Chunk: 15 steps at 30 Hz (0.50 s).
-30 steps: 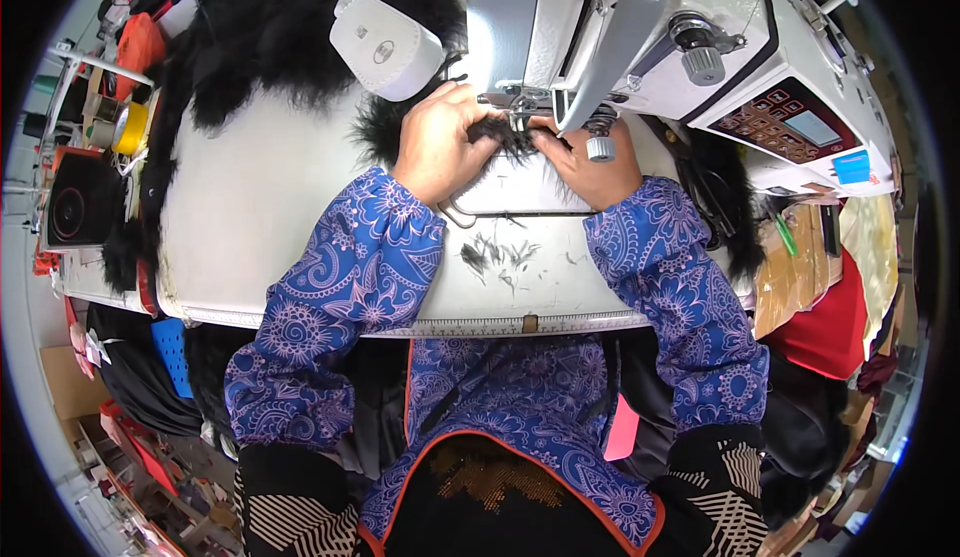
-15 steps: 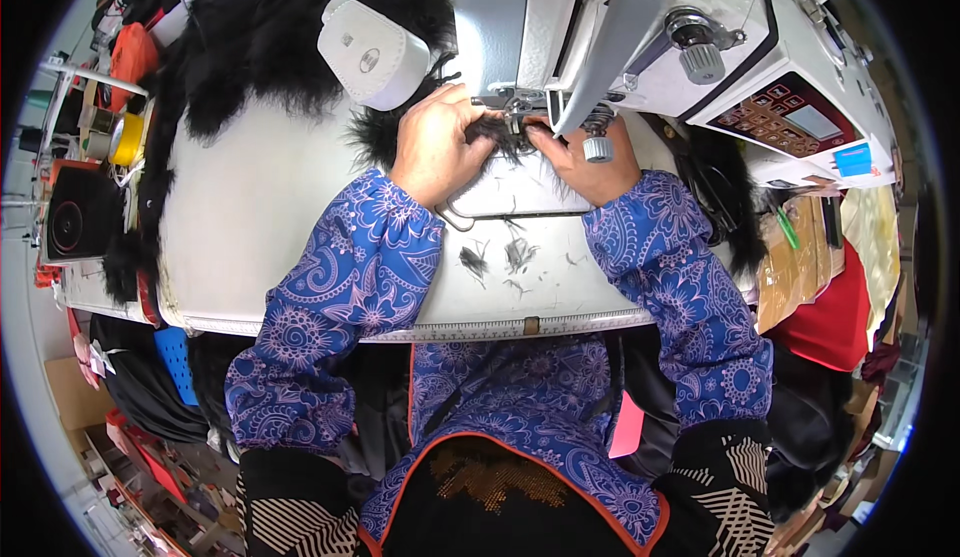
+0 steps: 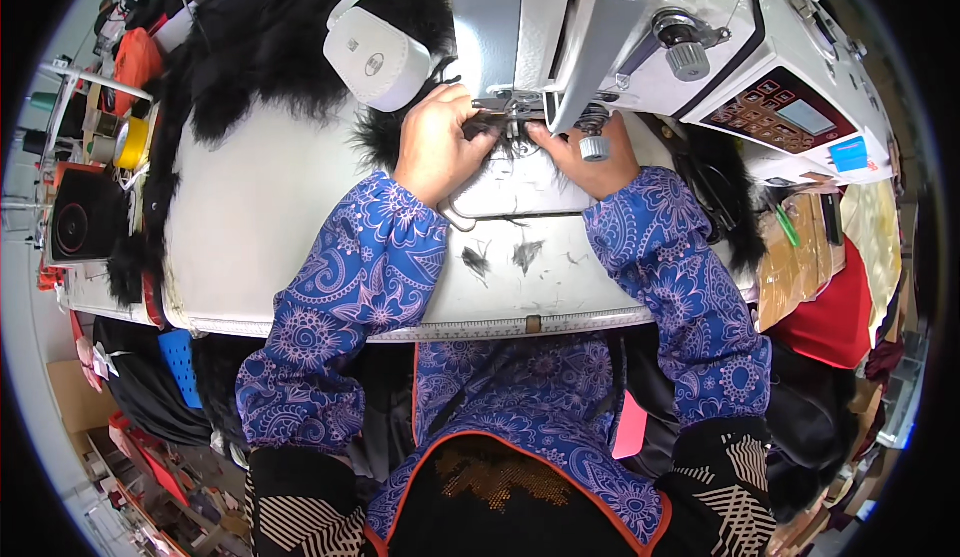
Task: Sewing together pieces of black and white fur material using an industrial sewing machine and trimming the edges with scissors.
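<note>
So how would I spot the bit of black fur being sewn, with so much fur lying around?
Start at the big white sewing machine on the pale table. Under its needle end, the left hand and right hand press on a small black fur piece. Unlike the long fur pile at the table's far left edge, it lies between the two hands.

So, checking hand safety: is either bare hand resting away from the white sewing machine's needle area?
No, both the left hand and right hand press black fur beneath the white sewing machine.
</note>
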{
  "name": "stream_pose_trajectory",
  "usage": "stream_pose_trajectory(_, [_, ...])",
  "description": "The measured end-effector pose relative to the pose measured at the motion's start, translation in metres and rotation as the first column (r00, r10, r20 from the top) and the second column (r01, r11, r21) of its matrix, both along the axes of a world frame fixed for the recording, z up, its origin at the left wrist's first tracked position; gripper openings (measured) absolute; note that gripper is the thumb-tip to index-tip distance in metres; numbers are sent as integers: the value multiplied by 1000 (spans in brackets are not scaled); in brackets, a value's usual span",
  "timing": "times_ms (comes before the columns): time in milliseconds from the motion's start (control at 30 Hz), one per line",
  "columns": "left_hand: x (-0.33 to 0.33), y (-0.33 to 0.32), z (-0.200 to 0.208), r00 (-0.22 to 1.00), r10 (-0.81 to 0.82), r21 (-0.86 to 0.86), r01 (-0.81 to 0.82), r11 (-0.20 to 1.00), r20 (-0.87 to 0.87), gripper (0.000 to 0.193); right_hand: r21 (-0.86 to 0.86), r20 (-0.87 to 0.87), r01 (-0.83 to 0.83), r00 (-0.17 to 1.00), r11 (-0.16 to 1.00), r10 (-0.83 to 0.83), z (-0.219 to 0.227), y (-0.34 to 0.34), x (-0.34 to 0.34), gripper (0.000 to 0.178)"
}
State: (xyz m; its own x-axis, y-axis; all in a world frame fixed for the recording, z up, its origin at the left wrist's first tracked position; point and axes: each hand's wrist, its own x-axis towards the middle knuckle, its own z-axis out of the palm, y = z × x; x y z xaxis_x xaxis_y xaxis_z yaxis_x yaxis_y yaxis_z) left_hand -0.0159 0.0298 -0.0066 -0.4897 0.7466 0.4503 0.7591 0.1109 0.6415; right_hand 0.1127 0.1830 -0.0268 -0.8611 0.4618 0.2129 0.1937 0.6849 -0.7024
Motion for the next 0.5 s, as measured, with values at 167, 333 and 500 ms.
stream_pose_trajectory(167, [-1,3,-1,1000,-3,-11,3,1000,12,17,-9,-56,2,998,1000,-2,-17,8,-2,31])
stream_pose_trajectory(333, [-5,-1,-1,996,-41,-40,44,998,73,18,-76,-89,-19,996,997,12,-4,2,0,29])
stream_pose_trajectory(500, [-5,-2,-1,981,-116,-32,123,992,157,21,127,141,-113,985,985,95,14,3,6,21])
